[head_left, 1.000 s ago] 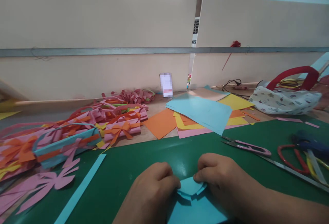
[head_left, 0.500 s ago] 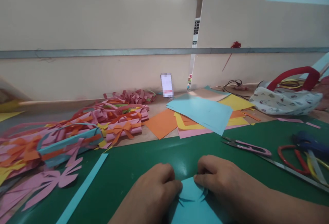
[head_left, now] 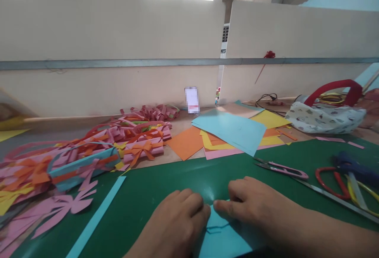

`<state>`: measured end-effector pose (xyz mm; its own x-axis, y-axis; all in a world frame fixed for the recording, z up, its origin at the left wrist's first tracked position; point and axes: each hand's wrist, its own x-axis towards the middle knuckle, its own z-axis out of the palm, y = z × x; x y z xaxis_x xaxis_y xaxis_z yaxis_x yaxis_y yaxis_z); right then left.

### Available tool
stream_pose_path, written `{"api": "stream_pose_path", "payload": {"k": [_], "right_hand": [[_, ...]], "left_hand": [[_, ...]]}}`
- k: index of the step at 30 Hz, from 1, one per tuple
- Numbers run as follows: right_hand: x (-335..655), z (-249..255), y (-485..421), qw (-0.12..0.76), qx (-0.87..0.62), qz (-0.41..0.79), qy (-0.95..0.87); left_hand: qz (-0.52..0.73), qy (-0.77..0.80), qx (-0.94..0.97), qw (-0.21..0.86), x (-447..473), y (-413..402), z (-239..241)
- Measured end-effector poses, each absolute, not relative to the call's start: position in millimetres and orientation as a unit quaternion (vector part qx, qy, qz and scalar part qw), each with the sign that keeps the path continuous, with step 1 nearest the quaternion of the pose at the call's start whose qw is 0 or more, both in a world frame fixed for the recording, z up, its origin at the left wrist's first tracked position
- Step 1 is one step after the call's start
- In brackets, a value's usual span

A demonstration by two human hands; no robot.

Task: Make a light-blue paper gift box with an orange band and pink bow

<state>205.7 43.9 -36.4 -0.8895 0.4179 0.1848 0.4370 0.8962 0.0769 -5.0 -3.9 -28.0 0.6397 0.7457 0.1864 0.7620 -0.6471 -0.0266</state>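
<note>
Two hands (head_left: 211,210) on unlabelled blue paper (head_left: 222,236)

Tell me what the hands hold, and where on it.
Both the left hand and right hand press fingertips on the far edge of the blue paper, flat on the green mat.

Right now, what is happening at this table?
A person presses a blue paper flat on the green mat with both hands. The left hand and right hand meet at its top edge, fingers touching the sheet. Snips and scissors lie to the right, untouched. Coloured sheets and paper bows lie behind.
</note>
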Motion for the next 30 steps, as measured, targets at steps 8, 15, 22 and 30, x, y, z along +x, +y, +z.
{"api": "stream_pose_path", "payload": {"k": [8, 15, 22, 30], "right_hand": [[197.9, -12.2, 44.0, 0.024, -0.222, -0.030, -0.974], [227.0, -6.6, 47.5, 0.043, -0.205, 0.101, -0.973], [219.0, -20.2, 43.9, 0.041, -0.224, 0.043, -0.973], [215.9, -1.0, 49.2, 0.070, -0.268, 0.160, -0.947]], "left_hand": [[-0.148, -0.379, -0.902, 0.144, 1.6, 6.6, -40.8], [-0.170, -0.351, -0.909, 0.145, -7.5, 2.1, -43.9], [-0.169, -0.398, -0.894, 0.114, 0.9, 1.6, -45.5], [-0.211, -0.505, -0.801, -0.243, -9.7, -5.0, 1.3]]}}
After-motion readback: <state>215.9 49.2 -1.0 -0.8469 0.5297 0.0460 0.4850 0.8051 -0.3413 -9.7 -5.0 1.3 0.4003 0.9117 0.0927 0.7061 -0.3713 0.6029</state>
